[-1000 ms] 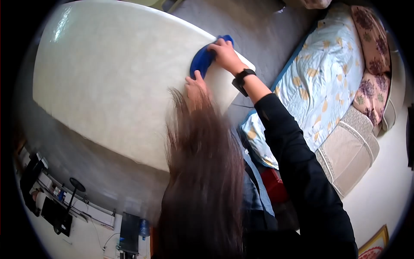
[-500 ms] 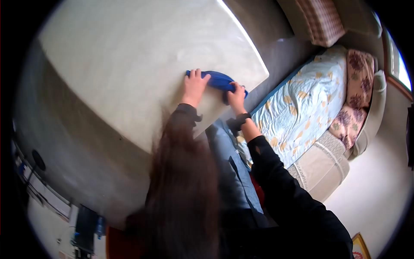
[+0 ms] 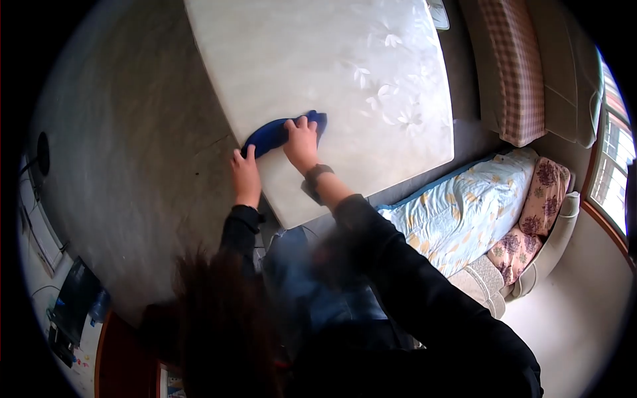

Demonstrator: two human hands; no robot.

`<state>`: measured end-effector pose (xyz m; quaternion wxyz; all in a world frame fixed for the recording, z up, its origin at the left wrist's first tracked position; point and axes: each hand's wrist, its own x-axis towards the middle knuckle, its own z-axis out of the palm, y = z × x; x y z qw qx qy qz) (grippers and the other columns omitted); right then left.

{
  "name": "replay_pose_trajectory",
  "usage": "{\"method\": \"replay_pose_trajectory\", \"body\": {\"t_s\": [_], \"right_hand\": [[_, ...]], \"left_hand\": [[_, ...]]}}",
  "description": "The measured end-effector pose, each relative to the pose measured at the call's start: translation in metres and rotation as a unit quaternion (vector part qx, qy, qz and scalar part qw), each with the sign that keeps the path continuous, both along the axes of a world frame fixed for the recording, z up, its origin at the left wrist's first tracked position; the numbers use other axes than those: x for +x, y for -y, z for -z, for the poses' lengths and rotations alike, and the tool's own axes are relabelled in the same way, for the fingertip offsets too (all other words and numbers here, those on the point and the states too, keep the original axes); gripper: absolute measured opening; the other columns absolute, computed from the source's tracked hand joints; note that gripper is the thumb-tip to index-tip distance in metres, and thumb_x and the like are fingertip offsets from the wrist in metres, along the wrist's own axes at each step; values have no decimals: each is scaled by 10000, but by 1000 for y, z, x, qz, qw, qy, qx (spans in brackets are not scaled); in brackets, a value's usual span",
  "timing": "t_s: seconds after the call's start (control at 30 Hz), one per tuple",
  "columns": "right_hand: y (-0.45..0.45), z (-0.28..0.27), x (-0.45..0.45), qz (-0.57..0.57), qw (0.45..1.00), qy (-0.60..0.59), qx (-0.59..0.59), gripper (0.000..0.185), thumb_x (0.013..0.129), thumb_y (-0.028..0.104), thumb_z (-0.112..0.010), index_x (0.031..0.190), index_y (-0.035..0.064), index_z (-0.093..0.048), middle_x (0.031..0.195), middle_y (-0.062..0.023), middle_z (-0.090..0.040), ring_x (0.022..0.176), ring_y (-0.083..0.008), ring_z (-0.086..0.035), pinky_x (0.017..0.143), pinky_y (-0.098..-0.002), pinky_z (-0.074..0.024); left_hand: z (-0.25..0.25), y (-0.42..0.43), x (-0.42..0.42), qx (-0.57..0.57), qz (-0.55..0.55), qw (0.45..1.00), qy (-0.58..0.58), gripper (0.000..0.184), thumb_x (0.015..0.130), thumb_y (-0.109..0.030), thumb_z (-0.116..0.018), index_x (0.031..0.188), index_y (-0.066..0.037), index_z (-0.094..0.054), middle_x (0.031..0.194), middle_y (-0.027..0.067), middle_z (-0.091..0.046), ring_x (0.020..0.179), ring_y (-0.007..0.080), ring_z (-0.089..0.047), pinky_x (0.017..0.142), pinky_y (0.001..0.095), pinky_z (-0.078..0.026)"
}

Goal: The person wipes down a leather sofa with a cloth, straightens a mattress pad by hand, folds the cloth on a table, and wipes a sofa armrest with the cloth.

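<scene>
A folded dark blue cloth (image 3: 269,134) lies in a curved strip on the pale tabletop (image 3: 371,149), near its left edge. My left hand (image 3: 246,178) grips the cloth's left end at the table edge, thumb and fingers bent onto it. Close to the other end, my right hand (image 3: 302,146) presses down with curled fingertips and holds the fabric. Part of the cloth bunches up beyond the right fingers. The undersides of both hands are hidden.
A couch with a patterned sheet (image 3: 441,209) and floral cushions (image 3: 547,192) stands at right. A checked cover (image 3: 514,73) drapes another seat. Grey floor (image 3: 146,146) stretches left, with a dark monitor (image 3: 74,292) at lower left. Long hair partly blocks the lower view.
Both hands and the cloth have shifted from the table's right corner toward its left edge. My view has turned, and more of the tabletop's white flower pattern shows.
</scene>
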<state>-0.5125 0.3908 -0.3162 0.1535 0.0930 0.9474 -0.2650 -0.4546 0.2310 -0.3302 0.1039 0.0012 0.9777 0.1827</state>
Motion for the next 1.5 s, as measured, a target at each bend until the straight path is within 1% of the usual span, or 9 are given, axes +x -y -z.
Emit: {"method": "replay_pose_trajectory", "body": {"t_s": [0.2, 0.33, 0.37, 0.53, 0.67, 0.97, 1.1, 1.27, 1.5], "right_hand": [[-18, 3, 5, -258, 964, -59, 7, 404, 646, 59, -654, 1040, 144, -652, 1053, -69, -533, 1022, -298, -459, 805, -385, -411], [-44, 3, -2, -383, 917, -109, -10, 180, 708, 161, -623, 869, 186, -700, 980, -5, -548, 994, -240, -463, 802, -350, -399], [-52, 8, -2, -407, 906, -117, -13, 174, 716, 163, -614, 862, 194, -703, 974, 7, -550, 991, -229, -465, 801, -345, -398], [-117, 8, -6, -439, 889, -116, -51, 157, 710, 164, -615, 831, 193, -710, 974, 22, -560, 1009, -206, -473, 796, -321, -419], [-258, 19, -16, -307, 926, -152, -161, 247, 546, 84, -655, 788, 128, -675, 921, -23, -540, 932, -249, -472, 806, -349, -435], [-547, -1, 70, -82, 990, -104, -46, 314, 560, 0, -638, 850, 120, -653, 905, -56, -547, 919, -287, -480, 827, -357, -447], [-542, 4, 104, 109, 985, -136, -9, 290, 559, -23, -616, 826, 89, -630, 904, -76, -548, 911, -306, -483, 809, -383, -449], [-459, 23, 140, 433, 892, -112, 64, 276, 580, -20, -594, 841, 63, -626, 920, -132, -550, 927, -359, -474, 815, -433, -430], [-387, 30, 176, 298, 952, -37, 55, 290, 631, -6, -565, 911, 42, -623, 990, -178, -528, 948, -388, -458, 832, -447, -418]], "left_hand": [[-10, -64, 76, -57, -111, 990, 70, 417, 822, -72, -561, 1233, -76, -485, 1110, 280, -506, 946, 430, -541, 816, 476, -464], [-9, -144, 101, 40, -161, 979, 119, 382, 832, -94, -505, 1197, -29, -411, 920, 282, -515, 822, 470, -555, 709, 525, -463], [-16, -165, 92, 51, -199, 955, 212, 399, 849, -146, -524, 1208, -21, -402, 940, 281, -520, 837, 468, -556, 724, 515, -467], [-16, -252, 72, 213, -246, 926, 192, 471, 864, -229, -564, 1227, 2, -372, 1044, 342, -511, 900, 493, -560, 752, 505, -477], [-8, -323, 70, -59, -76, 984, 150, 365, 802, -76, -561, 1150, -10, -470, 1026, 306, -510, 908, 434, -552, 798, 484, -453], [-6, -530, 65, -32, 208, 969, 132, 307, 841, -65, -523, 1137, -145, -525, 1005, 171, -457, 848, 352, -566, 648, 418, -527], [-7, -535, 67, -68, 271, 955, 100, 298, 840, -49, -518, 1108, -178, -531, 1003, 143, -460, 854, 309, -562, 586, 371, -538], [-5, -504, 63, -26, 342, 936, 81, 291, 825, -59, -537, 1076, -207, -533, 1009, 121, -464, 873, 290, -552, 558, 349, -539], [-12, -396, 69, -40, 333, 934, 121, 253, 827, -95, -538, 1046, -219, -559, 992, 92, -464, 908, 274, -542, 584, 346, -542]]}}
